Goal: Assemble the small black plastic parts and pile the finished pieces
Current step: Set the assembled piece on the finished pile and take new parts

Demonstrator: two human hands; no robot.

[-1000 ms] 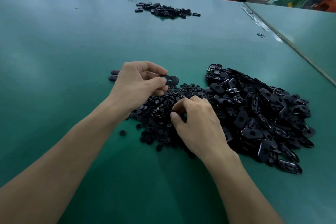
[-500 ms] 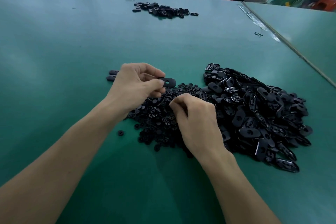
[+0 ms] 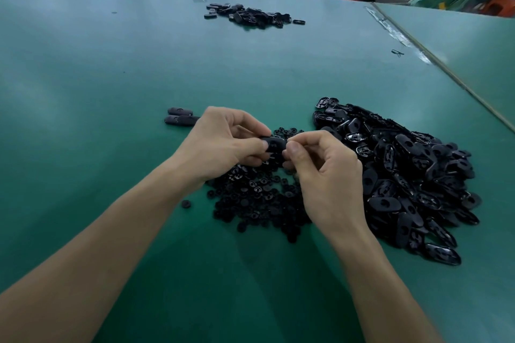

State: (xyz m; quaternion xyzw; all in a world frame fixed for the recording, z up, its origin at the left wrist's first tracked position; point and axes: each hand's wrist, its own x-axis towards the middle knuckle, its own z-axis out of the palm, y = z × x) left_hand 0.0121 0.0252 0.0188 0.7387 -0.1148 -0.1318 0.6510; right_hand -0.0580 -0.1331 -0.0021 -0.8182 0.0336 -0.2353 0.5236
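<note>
My left hand pinches a black oval plate above the table. My right hand meets it from the right, thumb and forefinger pressed against the plate's right end; whatever small part they hold is hidden by the fingers. Below both hands lies a heap of small round black parts. To the right spreads a big heap of black oval plates. Two oval pieces lie side by side just left of my left hand.
The green table stretches far back, where another pile of black pieces lies. One round part sits alone left of the small heap. A seam with a second table runs along the right. Red stools and a seated person are beyond.
My right hand has lifted from the heap of round parts and come up to the oval plate held by my left hand. The left hand has stayed nearly in place.
</note>
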